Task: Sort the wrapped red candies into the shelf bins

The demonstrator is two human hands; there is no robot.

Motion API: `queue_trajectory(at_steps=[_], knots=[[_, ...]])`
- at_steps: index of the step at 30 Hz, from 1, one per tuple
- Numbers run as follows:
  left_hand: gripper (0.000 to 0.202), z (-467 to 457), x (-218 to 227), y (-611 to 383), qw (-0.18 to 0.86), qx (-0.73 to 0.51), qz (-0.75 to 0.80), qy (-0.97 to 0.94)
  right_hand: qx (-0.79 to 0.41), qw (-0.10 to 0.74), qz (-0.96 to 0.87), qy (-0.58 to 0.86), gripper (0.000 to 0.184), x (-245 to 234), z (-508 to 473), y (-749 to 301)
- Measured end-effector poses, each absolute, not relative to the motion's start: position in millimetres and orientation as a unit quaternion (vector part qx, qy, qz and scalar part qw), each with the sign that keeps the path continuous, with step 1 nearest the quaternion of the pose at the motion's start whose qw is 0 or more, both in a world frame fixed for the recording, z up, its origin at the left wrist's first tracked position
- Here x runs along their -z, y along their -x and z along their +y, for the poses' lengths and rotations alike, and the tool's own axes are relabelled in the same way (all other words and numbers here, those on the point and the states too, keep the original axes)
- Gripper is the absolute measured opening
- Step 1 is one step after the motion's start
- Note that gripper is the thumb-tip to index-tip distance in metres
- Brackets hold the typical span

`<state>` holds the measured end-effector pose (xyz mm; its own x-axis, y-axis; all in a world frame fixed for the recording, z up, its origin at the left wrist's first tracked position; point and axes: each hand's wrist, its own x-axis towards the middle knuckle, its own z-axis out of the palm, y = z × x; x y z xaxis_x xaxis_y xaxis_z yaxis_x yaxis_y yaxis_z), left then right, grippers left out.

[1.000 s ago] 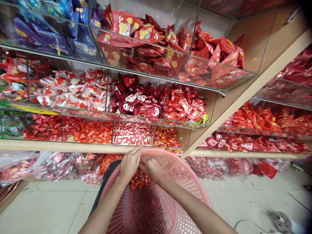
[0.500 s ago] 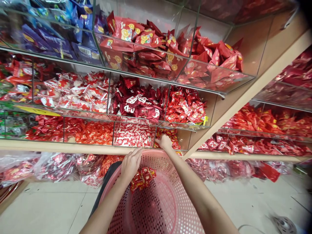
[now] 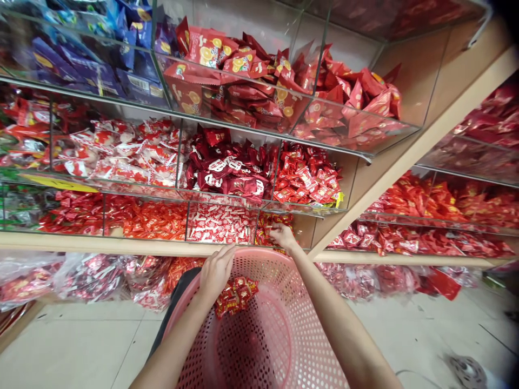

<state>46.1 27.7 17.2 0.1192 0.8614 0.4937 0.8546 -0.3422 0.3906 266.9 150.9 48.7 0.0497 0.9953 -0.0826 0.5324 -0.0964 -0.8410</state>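
Observation:
My left hand (image 3: pixel 217 267) is closed over the left rim of a pink perforated plastic basket (image 3: pixel 316 302), its fingers bent round the edge. Inside the basket lies a small heap of red-and-gold wrapped candies (image 3: pixel 237 296). Over the basket's far rim, my right hand (image 3: pixel 283 236) reaches into a low shelf bin of similar wrapped candies (image 3: pixel 265 224). Its fingers are curled against the candies, and the hand hides part of the pile. Exactly how many pieces the fingers hold is hidden.
Clear dividers split the shelves into bins of red-and-white candies (image 3: pixel 221 222), dark red packets (image 3: pixel 231 167) and orange-print packets (image 3: pixel 251 70). A slanting wooden panel (image 3: pixel 389 178) stands right of my hand. Filled plastic bags (image 3: pixel 97 278) sit under the shelf on the tiled floor (image 3: pixel 93 340).
My right hand has shifted slightly to the right within the bin, its fingers curling in and now more visible. My left hand stays on the rim; the heap in the basket looks unchanged.

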Motion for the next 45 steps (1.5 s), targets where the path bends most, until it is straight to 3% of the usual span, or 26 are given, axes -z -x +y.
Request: queue_trajectory(at_steps=[6,18,27,31,34,45], knots=[[0.035,27.5,-19.3,-46.0,0.018,-0.330,0.572,-0.751,-0.575,0.460,-0.456,0.499,0.032,-74.2,111.9,-277.9],[0.036,26.4,-21.3,-48.0,0.021,-0.324,0.577,-0.749,-0.777,0.336,-0.400,0.351,0.024,-84.4,40.3,-241.8],[0.036,25.3,-23.9,-49.3,0.019,-0.322,0.582,-0.746,-0.720,0.316,-0.467,0.405,0.035,-44.8,40.2,-235.5],[0.034,25.6,-24.9,-50.4,0.014,-0.306,0.585,-0.751,-0.611,0.307,-0.521,0.510,0.022,-11.8,45.1,-241.6],[0.034,25.3,-25.5,-51.6,0.009,-0.298,0.588,-0.752,-0.558,0.286,-0.538,0.563,0.021,5.6,45.2,-245.1],[0.034,25.6,-26.5,-52.0,0.003,-0.294,0.591,-0.752,-0.581,0.311,-0.482,0.577,0.025,26.5,42.6,-232.8]])
